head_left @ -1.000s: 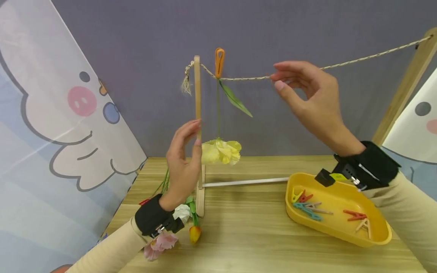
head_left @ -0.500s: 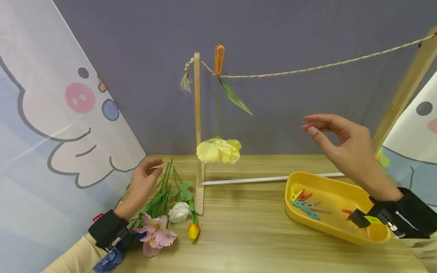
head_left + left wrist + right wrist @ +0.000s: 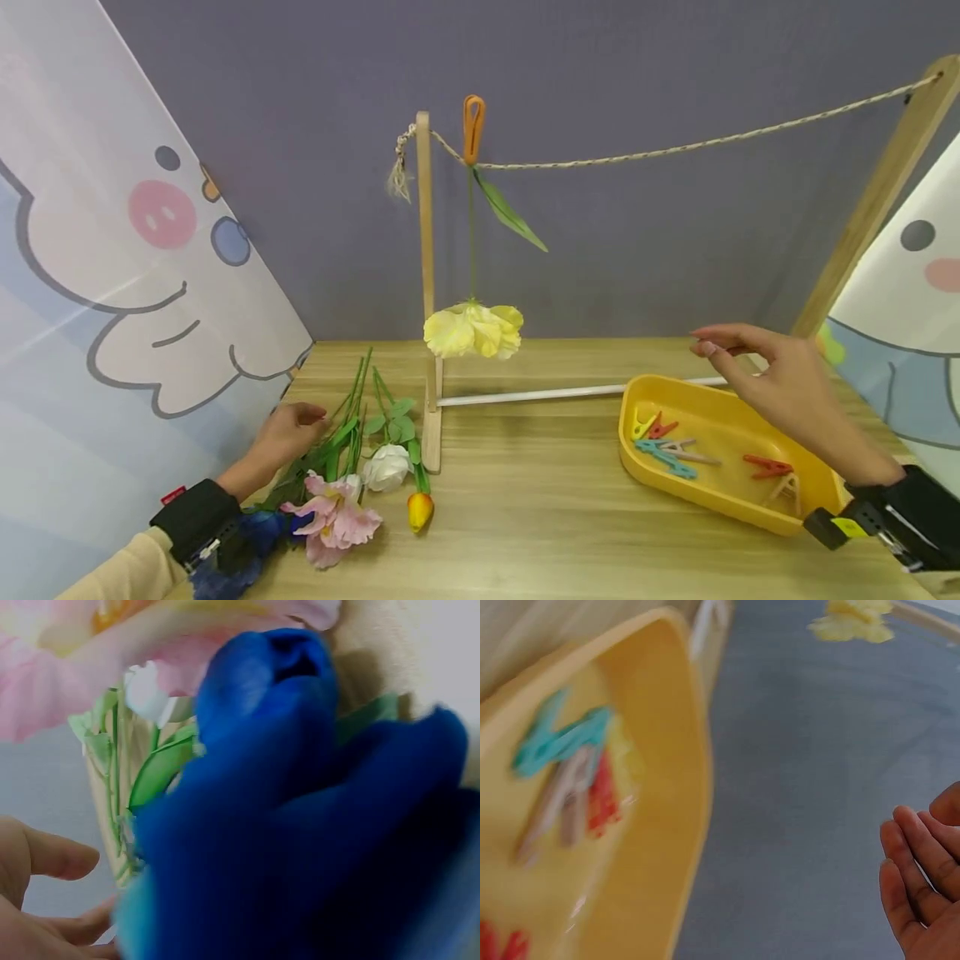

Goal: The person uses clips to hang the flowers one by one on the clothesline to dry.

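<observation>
My left hand is low at the left beside the stems of the artificial flowers, its fingers loosely bent and holding nothing. Beneath and around it lie a pink flower, a white rose, a yellow-orange tulip and blue flowers, which fill much of the left wrist view. My right hand, also without anything in it, hovers over the far right side of the yellow basin. From the rope a yellow flower hangs head down, its stem held by an orange clothespin.
Inside the basin are several clothespins, among them a teal one and a red one. The rope runs between a left wooden post and a right wooden post. A white rod crosses low between them.
My left hand has left the post and dropped down-left to the flower stems. The right hand has come away from the rope and lowered rightward above the basin.
</observation>
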The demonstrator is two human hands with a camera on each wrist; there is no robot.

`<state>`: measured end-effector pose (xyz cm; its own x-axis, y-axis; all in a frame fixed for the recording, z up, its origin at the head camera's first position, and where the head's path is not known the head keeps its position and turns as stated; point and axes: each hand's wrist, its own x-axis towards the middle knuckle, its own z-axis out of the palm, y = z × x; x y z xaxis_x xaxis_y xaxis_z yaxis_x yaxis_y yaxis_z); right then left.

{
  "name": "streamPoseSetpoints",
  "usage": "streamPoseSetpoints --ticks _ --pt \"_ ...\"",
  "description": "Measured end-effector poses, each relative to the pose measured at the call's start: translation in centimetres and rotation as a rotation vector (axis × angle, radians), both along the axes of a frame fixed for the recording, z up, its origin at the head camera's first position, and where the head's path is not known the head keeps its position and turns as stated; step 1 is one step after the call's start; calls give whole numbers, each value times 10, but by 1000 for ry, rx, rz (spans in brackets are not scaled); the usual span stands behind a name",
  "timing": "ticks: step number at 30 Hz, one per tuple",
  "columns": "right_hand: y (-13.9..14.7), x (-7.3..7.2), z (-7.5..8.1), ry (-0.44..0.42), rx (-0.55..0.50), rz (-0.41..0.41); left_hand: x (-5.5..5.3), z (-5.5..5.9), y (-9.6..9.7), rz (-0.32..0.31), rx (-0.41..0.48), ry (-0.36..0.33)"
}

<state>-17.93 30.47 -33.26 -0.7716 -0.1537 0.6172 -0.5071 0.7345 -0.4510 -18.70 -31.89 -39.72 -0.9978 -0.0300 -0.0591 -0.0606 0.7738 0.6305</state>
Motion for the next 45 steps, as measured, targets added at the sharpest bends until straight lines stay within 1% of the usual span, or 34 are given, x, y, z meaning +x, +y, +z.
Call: streamPoseSetpoints --ticks 2,4,7,9,12,16,18,19,21,24,25,28,30,32,36,40,45 --pt "6 0 -8 -2 53 -6 -1 -1 -2 -13 -8 -2" --pt "10 0 -16 -22 100 -5 -1 -3 -3 -22 -21 8" --pt "14 0 -29 -63 182 -10 0 -6 -4 -23 -44 17" --pt "16 -1 -37 -95 239 4 0 -9 -5 -31 -46 30" --pt "19 -2 -49 -103 307 64 -3 -15 -8 -36 -40 59" --pt "20 -6 -61 -80 345 151 -8 -21 -14 -47 -74 97" --pt "20 -7 -64 -93 365 169 -9 -23 -17 -53 -90 99" --pt "20 -6 -65 -124 376 167 -10 -24 -19 -57 -99 97" --pt "20 -5 -66 -215 394 157 -11 -25 -21 -58 -106 87" --pt "21 -3 -67 -352 420 133 -12 -27 -24 -58 -122 90" --pt "21 -3 -68 -384 426 130 -12 -28 -24 -59 -131 95" --pt "24 -3 -71 -426 445 137 -10 -29 -24 -63 -123 106" --pt "25 -3 -74 -448 451 145 -9 -29 -23 -60 -105 95" --pt "27 -2 -77 -463 455 153 -7 -28 -21 -53 -85 82" --pt "28 -1 -83 -453 452 161 -5 -26 -18 -38 -74 62" --pt "28 -1 -86 -411 459 160 -5 -25 -18 -30 -82 62" --pt "28 -1 -90 -368 482 188 -5 -28 -19 -24 -90 52"
